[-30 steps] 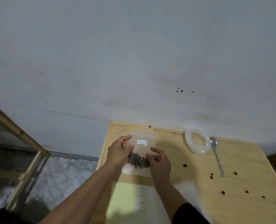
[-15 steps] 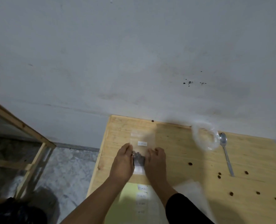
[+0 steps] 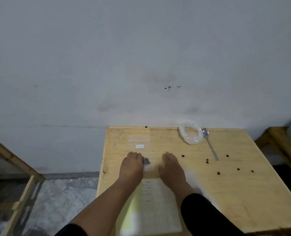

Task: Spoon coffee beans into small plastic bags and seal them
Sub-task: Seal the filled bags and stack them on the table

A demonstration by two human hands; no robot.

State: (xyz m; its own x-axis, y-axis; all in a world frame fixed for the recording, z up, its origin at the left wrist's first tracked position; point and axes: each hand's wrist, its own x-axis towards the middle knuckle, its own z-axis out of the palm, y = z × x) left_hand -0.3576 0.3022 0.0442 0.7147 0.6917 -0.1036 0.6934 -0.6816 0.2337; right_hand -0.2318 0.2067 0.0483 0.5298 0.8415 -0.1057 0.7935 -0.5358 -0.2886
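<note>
A small clear plastic bag (image 3: pixel 139 142) with a white label lies flat on the wooden table (image 3: pixel 226 193), dark coffee beans (image 3: pixel 146 161) bunched at its near end. My left hand (image 3: pixel 131 165) lies flat, palm down, on the bag's left side, partly over the beans. To the right, my right hand (image 3: pixel 171 166) presses flat on the table beside or on the bag's edge. A metal spoon (image 3: pixel 209 143) rests at the back right, next to a rolled-down clear bag (image 3: pixel 190 135). Several loose beans (image 3: pixel 207 161) are scattered on the right.
A stack of empty plastic bags (image 3: pixel 151 205) lies near the front edge between my forearms. The table stands against a white wall. A wooden frame (image 3: pixel 20 169) stands left of the table, a wooden bench (image 3: pixel 284 147) to the right.
The bag went from held up between both hands to lying flat on the table. Both hands flattened onto it, then my right hand slid rightward away from the left.
</note>
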